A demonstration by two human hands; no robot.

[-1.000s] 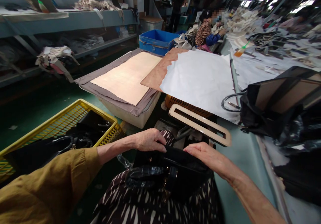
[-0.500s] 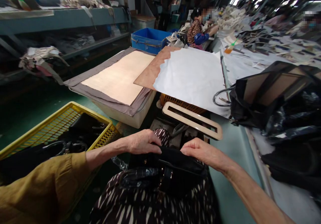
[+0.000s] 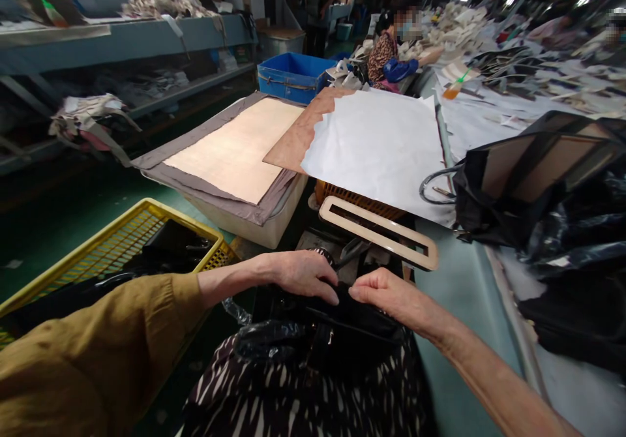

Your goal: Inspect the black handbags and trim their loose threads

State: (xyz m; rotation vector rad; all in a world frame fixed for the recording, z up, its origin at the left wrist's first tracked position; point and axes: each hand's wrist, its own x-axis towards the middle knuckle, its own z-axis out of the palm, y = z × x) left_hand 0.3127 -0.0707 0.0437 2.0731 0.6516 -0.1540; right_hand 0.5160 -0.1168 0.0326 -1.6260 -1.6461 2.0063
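On my lap lies a black bag [image 3: 352, 336] with its upper edge toward the far side. Clear plastic film is wrapped round its dark handle [image 3: 271, 340], and a small bit of metal glints at its front. My left hand [image 3: 306, 275] is closed over the far edge of the bag, thumb toward me. Close beside it, my right hand [image 3: 384, 293] pinches the same edge between bent fingers and thumb. A narrow gap separates the two hands. The fingertips beneath the bag's edge are hidden.
A pale slotted oblong frame [image 3: 381, 233] juts out just beyond my hands. To the left stands a yellow basket [image 3: 147, 205] holding black bags. More black bags [image 3: 533, 182] crowd the bench on the right. White sheeting [image 3: 376, 143] covers a board ahead. A co-worker [image 3: 384, 55] sits farther off.
My left hand has slid right along the bag's edge, closer to my right hand. The right hand has barely moved and keeps its pinch.
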